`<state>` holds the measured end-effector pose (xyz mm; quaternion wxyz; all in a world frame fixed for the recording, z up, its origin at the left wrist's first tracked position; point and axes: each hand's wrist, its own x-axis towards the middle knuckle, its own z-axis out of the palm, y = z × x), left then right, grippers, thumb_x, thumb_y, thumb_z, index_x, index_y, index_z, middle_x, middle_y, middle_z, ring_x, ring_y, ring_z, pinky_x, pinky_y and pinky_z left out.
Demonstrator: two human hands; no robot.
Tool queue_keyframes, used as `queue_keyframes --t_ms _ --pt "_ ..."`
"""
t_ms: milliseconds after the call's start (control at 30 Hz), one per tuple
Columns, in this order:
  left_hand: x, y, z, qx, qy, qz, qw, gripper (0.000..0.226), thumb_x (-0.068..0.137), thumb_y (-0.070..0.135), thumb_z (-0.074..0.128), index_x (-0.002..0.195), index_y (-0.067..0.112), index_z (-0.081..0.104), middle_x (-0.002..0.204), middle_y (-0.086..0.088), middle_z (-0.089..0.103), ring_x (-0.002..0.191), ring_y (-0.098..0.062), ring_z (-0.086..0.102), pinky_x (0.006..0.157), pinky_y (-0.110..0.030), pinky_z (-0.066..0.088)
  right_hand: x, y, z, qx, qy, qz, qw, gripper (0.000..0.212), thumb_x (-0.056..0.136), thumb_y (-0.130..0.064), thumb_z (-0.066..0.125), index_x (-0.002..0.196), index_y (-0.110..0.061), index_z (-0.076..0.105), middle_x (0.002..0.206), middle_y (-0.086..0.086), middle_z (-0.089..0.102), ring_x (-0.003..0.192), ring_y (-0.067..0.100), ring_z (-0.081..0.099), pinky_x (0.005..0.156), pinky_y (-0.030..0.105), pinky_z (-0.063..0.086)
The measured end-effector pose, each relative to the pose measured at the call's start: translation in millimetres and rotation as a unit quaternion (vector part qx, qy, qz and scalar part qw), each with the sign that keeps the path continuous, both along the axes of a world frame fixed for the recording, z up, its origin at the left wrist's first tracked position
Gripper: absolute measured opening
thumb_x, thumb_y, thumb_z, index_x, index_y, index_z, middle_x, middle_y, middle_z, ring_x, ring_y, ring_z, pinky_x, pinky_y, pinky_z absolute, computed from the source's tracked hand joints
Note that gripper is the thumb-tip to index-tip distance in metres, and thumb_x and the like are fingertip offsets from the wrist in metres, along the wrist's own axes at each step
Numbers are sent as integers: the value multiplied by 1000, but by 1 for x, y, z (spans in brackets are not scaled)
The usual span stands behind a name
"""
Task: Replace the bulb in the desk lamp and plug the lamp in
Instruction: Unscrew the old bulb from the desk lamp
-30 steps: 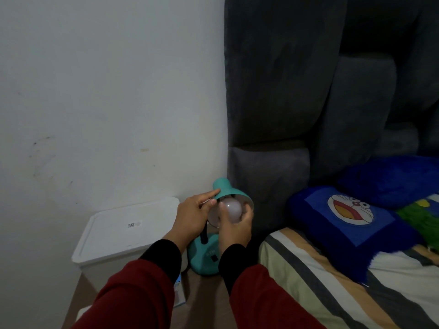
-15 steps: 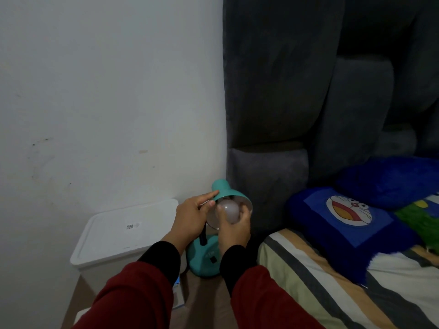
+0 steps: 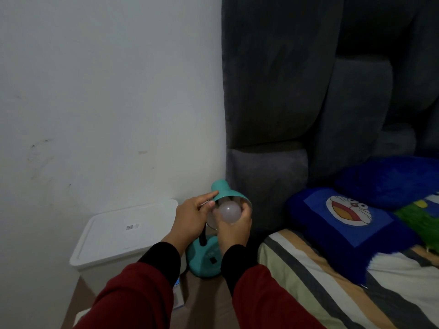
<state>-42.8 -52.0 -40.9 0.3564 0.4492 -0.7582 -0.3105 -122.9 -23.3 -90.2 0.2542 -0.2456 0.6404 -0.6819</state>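
The lamp's socket was hidden behind the bulb [image 3: 229,212], so whether the bulb was threaded in or only held at the mouth of the shade [image 3: 228,193] could not be told; the bulb's base was hidden too, and only its frosted round end showed, facing the camera. The lamp's neck [image 3: 202,238] was mostly covered by the two hands, a short dark stretch showing between the wrists; no cord or plug could be made out in the dim light. Both forearms were cut off by the bottom edge.

The right hand [image 3: 234,230] was closed around the bulb from below, fingers curled up its right side, thumb on its left. The left hand [image 3: 190,218], just left of it, pinched the shade's rim, forefinger laid along the outside and thumb tucked under the edge; it was clamped on the shade.

The shade pointed its open mouth toward the camera and slightly down, its narrow top tilted up and away toward the wall [image 3: 107,91]; the bulb's long axis seemed to run the same way, though the view was too head-on to be sure.

The base [image 3: 204,262] sat below both hands, between the wrists; a white bin [image 3: 118,236] stood left of the left hand; a bed [image 3: 320,281] lay right of the right hand.
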Motion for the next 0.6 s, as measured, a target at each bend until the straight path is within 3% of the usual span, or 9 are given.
queue_keyframes --t_ms 67,167,267,433,500,600 --pt "0 0 0 2 -1 1 1000 32 94 16 52 124 25 60 129 1 62 120 -9 54 92 -10 34 0 2 0 14 1 5 1000 73 75 -36 74 138 -19 42 139 7 49 124 24 51 104 42 45" --pt "0 0 0 5 1 0 1000 32 95 17 52 124 26 60 130 1 61 121 -10 54 93 -11 35 -2 1 -2 28 49 -7 998 67 78 -20 71 138 -18 42 140 10 44 128 27 47 105 44 43" --pt "0 -1 0 4 -3 1 1000 32 95 16 51 124 26 60 131 1 61 122 -10 53 93 -10 34 -1 1 -2 37 16 -13 999 77 72 -19 77 139 -14 40 139 12 44 126 29 49 104 44 44" --pt "0 -1 1 0 -4 -1 1000 32 94 16 52 124 25 60 130 1 61 113 -1 50 83 1 30 -2 3 -3 2 28 -10 1000 61 72 -3 69 128 -18 48 129 9 51 118 27 54 101 42 47" --pt "-1 -1 0 -4 -5 -1 1000 32 94 16 52 124 24 60 130 1 61 112 0 50 81 3 29 -2 4 -1 0 6 7 1000 67 70 -13 74 130 -22 45 131 7 52 117 25 54 100 43 48" --pt "-1 0 1 -10 -9 2 1000 32 94 15 52 123 24 61 129 0 62 109 2 49 79 4 28 -3 5 -2 -1 -3 21 1000 60 70 -29 78 121 -26 48 124 5 57 110 24 58 94 44 52"
